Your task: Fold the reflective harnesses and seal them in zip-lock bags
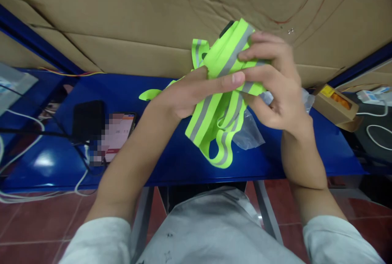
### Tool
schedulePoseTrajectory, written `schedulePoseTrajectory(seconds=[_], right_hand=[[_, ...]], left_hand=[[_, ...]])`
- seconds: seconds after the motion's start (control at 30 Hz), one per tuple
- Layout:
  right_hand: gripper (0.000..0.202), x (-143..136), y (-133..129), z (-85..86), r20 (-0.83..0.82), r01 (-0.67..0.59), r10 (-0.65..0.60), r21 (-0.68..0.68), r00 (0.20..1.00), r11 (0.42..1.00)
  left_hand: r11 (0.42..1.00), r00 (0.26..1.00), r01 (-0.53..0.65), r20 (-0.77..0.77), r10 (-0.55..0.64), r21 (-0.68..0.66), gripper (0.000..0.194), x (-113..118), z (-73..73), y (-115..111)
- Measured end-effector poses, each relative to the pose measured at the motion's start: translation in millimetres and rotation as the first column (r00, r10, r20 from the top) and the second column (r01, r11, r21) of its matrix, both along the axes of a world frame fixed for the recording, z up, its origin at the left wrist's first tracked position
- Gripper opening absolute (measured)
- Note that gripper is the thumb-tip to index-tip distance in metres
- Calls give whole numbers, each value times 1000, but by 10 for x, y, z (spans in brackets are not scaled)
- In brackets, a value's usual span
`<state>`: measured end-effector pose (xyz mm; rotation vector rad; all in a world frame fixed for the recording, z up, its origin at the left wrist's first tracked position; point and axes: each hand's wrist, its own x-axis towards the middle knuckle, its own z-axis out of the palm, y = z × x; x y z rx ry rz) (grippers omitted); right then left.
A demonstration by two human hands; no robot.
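A bundle of neon yellow-green reflective straps (204,115) with grey stripes is held up above the blue table. My left hand (196,92) grips it from the left, thumb lying across the front and the other fingers hidden behind the fabric. From the right, my right hand (275,80) closes its fingers on the upper folds of the same straps. Loops hang below the hands, and one strap end trails left past my left wrist. A black piece shows at the bundle's top. Behind and below lies a clear plastic bag (249,131).
On the blue table (183,170), a phone (121,133) and a black box-like object (88,121) lie left among white and black cables. An open cardboard box (335,106) with something orange stands right. A cardboard-covered panel (137,19) rises behind.
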<state>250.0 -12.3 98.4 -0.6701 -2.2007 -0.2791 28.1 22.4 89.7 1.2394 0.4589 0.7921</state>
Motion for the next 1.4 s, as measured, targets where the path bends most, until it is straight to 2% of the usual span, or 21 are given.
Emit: schedulePoseTrajectory(seconds=[0.07,0.17,0.23,0.3,0.33,0.4,0.47,0.53,0.6,0.73,0.83,0.97,1.03,1.1,1.23,1.33,1.4], right_hand=[[43,37,33,2,-3,-90,91,-167,996,982],[34,106,102,-6,-110,-208,179,-359,978,910],[33,147,161,-29,-225,-254,174,-404,959,879],[28,178,221,-63,-311,-257,136,-391,941,884],[26,187,247,-82,-340,-243,114,-369,934,897],[35,191,279,-113,-388,-205,63,-336,920,920],[45,168,277,-126,-418,-175,2,-377,908,910],[47,119,246,-121,-423,-170,-36,-439,905,882],[40,58,205,-108,-387,-147,-46,-455,921,878],[17,-27,162,-99,-319,-50,-97,-422,943,905],[15,-30,184,-120,-318,-30,-118,-424,941,905],[40,-14,235,-163,-314,22,-198,-484,928,875],[40,-11,231,-168,-291,95,-260,-479,921,873],[37,-11,195,-154,-237,195,-323,-442,916,876],[42,-17,107,-121,-90,410,-467,-353,880,841],[47,-27,125,-157,-119,467,-510,-267,852,843],[48,-36,170,-196,-151,477,-522,-255,839,841]], left_hand=[[997,995,74,64,-75,11,42,61,-67,67],[997,997,61,55,-58,-41,42,136,-169,157],[998,999,31,45,-29,-59,44,177,-227,191],[997,999,-7,46,11,-82,45,212,-271,204],[995,999,-24,46,28,-95,45,226,-286,204],[994,998,-35,46,40,-105,45,243,-300,195],[996,999,-1,47,6,-90,43,248,-294,175],[996,997,72,19,-71,-60,40,247,-277,150],[989,989,143,-35,-144,-28,36,252,-268,125],[976,972,213,-91,-215,-35,37,286,-322,107],[968,962,246,-107,-250,-48,39,333,-411,114],[968,963,240,-111,-247,-75,47,394,-507,118],[975,972,212,-87,-218,-73,48,415,-523,115],[988,988,148,-45,-151,-49,47,431,-517,103],[999,999,30,-22,-30,-38,42,471,-477,39],[996,999,-2,-49,-2,-86,32,500,-458,-8],[993,999,9,-47,-14,-118,24,509,-459,-12]])
